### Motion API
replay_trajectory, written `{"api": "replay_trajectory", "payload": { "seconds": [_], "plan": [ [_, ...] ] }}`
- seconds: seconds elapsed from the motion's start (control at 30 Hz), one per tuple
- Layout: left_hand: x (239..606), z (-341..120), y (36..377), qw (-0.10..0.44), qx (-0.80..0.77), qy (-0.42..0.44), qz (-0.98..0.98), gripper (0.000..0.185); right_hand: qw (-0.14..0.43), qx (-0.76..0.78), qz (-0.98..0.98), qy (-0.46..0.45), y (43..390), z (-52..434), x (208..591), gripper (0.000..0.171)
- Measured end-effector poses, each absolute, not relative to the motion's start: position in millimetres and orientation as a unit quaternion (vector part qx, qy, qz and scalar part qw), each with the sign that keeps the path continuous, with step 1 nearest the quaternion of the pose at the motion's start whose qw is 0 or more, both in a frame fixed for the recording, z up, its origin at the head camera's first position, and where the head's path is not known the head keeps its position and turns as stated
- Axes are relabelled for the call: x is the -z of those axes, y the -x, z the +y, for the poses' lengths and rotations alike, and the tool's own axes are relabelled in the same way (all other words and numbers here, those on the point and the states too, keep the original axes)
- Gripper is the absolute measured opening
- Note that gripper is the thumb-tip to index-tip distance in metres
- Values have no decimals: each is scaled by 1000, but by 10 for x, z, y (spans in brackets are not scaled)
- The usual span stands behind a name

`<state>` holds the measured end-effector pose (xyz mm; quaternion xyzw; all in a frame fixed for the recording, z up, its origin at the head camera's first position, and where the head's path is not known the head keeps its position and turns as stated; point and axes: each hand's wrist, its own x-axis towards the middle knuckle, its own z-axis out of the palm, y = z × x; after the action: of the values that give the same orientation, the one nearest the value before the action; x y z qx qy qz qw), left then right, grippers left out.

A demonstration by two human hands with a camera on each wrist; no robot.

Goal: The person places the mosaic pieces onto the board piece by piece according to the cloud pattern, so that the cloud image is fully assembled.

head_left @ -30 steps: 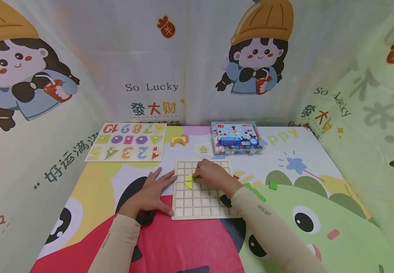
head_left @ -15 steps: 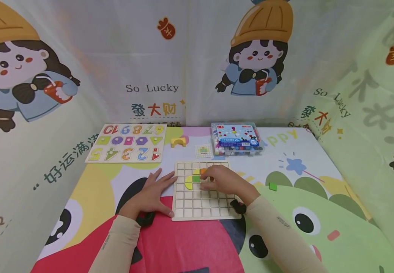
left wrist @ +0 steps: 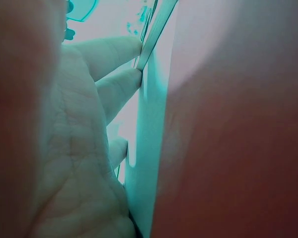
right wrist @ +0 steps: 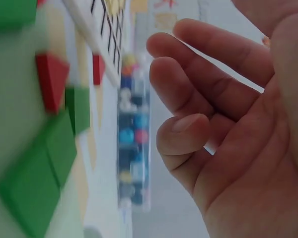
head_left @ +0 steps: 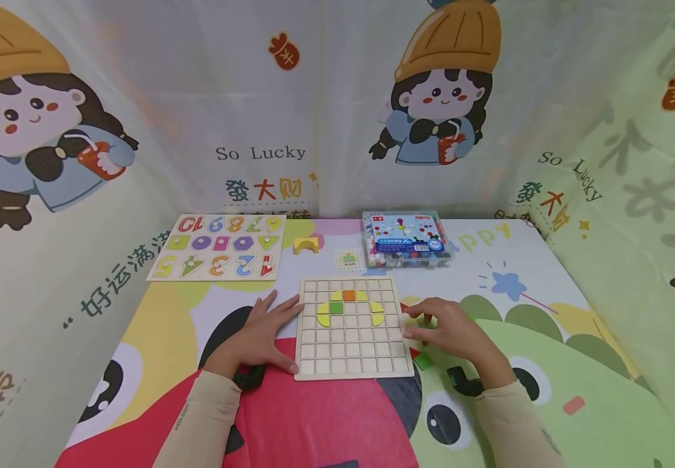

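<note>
A wooden grid board (head_left: 346, 351) lies on the table, holding a green square (head_left: 336, 307), an orange square (head_left: 349, 295) and several yellow curved pieces (head_left: 377, 314). Along its left edge rests my left hand (head_left: 255, 339), fingers spread, with fingertips touching the board's side in the left wrist view. My right hand (head_left: 453, 330) hovers just off the board's right edge, fingers loosely bent, thumb apart from the index finger, nothing held. Under and beside it lie loose green pieces (right wrist: 32, 191) and red pieces (right wrist: 51, 82), partly hidden by the hand in the head view.
Behind the board are a small pattern card (head_left: 349, 260), a yellow arch block (head_left: 305, 245) and a clear box of coloured beads (head_left: 406, 239). A number puzzle board (head_left: 217, 247) lies at the back left. Printed curtains (head_left: 337, 97) enclose the table.
My right hand has moved from the middle of the board to the right, off its edge. The orange square and right-hand yellow pieces are now uncovered. My left hand has stayed put.
</note>
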<state>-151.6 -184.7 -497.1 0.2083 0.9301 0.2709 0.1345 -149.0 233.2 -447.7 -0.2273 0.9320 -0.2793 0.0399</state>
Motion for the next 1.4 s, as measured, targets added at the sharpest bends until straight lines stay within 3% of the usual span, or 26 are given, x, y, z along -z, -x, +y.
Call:
{"api": "replay_trajectory", "payload": {
  "seconds": [0.2, 0.73, 1.1, 1.4],
  "plan": [
    [4992, -1860, 1505, 133, -268, -209, 931, 125, 43, 280, 927, 246, 1455, 2489, 4540, 39],
    [4962, -1846, 1498, 129, -274, -212, 929, 126, 164, 275, 899, 300, 1434, 2520, 4633, 40],
    [4948, -1842, 1504, 128, -274, -215, 928, 126, 123, 248, 931, 239, 1469, 2592, 4622, 36],
    [4954, -1836, 1507, 127, -270, -216, 930, 125, 117, 245, 929, 250, 1488, 2694, 4621, 25]
  ]
}}
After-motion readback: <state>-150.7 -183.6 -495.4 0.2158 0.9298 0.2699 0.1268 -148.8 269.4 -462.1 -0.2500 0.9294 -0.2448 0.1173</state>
